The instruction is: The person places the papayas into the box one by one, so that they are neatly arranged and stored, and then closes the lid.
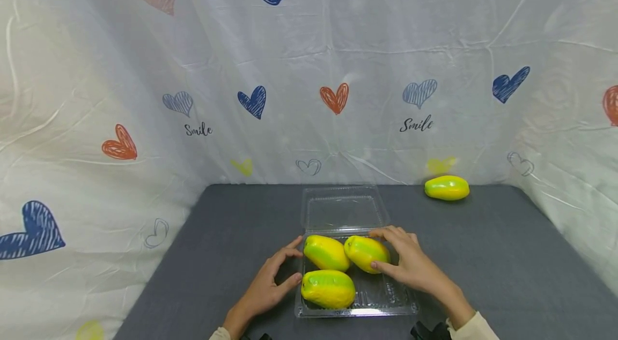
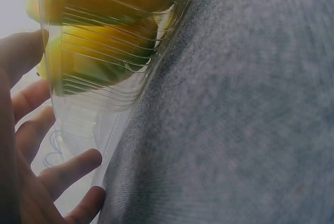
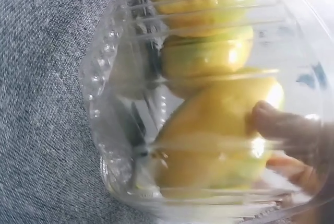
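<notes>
A clear plastic clamshell box (image 1: 381, 310) lies with its lid (image 1: 344, 211) folded back. Inside are three yellow-green papayas: one at the back left (image 1: 325, 252), one at the front left (image 1: 328, 289) and one at the back right (image 1: 361, 249). My right hand (image 1: 410, 262) grips the back-right papaya between thumb and fingers; in the right wrist view its thumb (image 3: 282, 122) shows through the box wall. My left hand (image 1: 270, 281) rests against the box's left side with fingers spread and nothing held. The left wrist view shows those fingers (image 2: 73, 174) along the clear wall.
Another yellow-green papaya (image 1: 446, 188) lies at the back right of the grey cloth-covered table (image 1: 487, 254). A white curtain (image 1: 289, 61) printed with hearts hangs behind the table and along both sides.
</notes>
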Motion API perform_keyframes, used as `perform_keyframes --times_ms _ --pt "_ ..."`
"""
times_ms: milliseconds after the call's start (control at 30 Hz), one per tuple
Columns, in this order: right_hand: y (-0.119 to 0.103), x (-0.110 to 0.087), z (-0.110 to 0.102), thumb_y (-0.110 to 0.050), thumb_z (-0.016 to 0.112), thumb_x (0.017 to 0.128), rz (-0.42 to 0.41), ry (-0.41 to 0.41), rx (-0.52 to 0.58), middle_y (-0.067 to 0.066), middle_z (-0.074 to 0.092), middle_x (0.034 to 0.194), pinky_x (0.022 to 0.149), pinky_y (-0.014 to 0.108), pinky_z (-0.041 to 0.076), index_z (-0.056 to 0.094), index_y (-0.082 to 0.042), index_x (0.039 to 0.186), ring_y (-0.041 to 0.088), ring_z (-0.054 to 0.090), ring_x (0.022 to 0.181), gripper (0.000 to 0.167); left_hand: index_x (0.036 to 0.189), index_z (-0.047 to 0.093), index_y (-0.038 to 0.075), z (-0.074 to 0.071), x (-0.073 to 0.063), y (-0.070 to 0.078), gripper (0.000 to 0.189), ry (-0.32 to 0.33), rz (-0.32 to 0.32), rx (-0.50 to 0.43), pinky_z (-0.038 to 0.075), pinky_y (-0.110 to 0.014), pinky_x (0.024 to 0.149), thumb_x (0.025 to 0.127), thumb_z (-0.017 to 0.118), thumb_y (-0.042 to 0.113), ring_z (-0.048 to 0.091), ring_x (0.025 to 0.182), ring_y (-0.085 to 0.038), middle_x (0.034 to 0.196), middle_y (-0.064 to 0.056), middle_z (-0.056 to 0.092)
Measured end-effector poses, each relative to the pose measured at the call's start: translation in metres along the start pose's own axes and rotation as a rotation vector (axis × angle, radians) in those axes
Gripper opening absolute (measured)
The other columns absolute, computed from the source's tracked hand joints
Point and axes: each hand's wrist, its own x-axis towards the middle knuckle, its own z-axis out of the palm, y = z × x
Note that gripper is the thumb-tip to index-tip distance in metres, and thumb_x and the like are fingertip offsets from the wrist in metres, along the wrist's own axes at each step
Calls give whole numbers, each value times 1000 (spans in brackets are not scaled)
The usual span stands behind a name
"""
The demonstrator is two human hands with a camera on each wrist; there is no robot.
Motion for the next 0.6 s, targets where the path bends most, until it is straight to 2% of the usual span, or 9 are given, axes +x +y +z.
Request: perform_keyframes --times_ms 267,400,600 --pt "-2 0 -4 -33 84 85 16 -24 12 -3 64 129 90 43 32 61 -19 133 27 56 119 55 131 54 36 0 0 0 32 2 8 10 28 -78 105 101 65 31 38 151 -29 164 10 38" --pt "-2 0 -5 -31 85 83 -3 -27 -4 -3 66 128 90 42 33 63 -16 132 27 57 119 56 131 54 35 0 0 -1 32 -1 18 13 29 -78 104 101 64 31 39 151 -30 164 8 38" --pt "-2 0 -2 -32 84 84 -31 -32 -12 -10 70 120 89 40 30 67 -20 125 10 61 104 46 131 54 36 0 0 -1 32 -3 15 7 30 -76 106 101 64 31 38 151 -29 164 9 38"
